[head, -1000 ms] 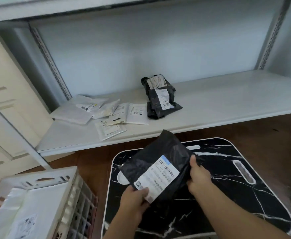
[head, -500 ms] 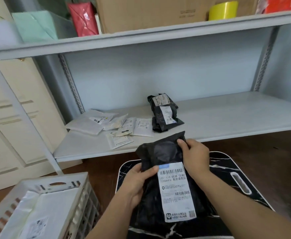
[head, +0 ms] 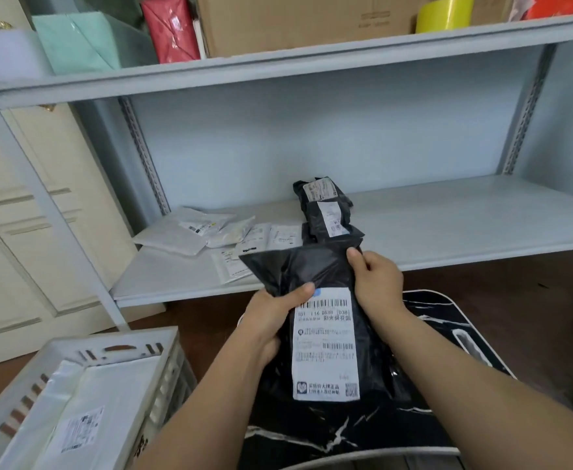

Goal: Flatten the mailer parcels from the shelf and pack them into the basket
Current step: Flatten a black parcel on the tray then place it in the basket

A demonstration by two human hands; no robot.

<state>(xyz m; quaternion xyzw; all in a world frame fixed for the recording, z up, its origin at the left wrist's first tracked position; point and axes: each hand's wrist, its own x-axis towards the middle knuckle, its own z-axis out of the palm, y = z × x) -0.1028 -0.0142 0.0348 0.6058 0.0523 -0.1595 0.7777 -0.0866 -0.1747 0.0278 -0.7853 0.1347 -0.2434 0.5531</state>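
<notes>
Head view: the black mailer (head: 325,334) has gone from tilted a second ago to upright and lengthwise, label facing up, held over the black marble-pattern board (head: 431,313). Its top flap now fans open toward 10 o'clock. Likely the flattening step is mid-way: the bag is straightened but not yet pressed down.

Left hand (head: 271,320) grips the mailer's left edge, thumb on the label's top corner, fingers curled underneath. Right hand (head: 376,283) pinches the upper right edge, thumb on top.

Camera has also tilted up: the top shelf's boxes are in view now.

Room: the basket (head: 163,337) sits at 8 o'clock from the mailer, near but not touching, with white mailers (head: 75,408) already flat inside. Path there looks open; the basket's near rim is the edge to clear.

At 12 o'clock the shelf lip (head: 481,257) runs just behind the flap. On it sit more black mailers (head: 325,212) and, toward 10 o'clock, a spread of white ones (head: 190,232), still to do. Board's right half at 3 o'clock gives room to press.
</notes>
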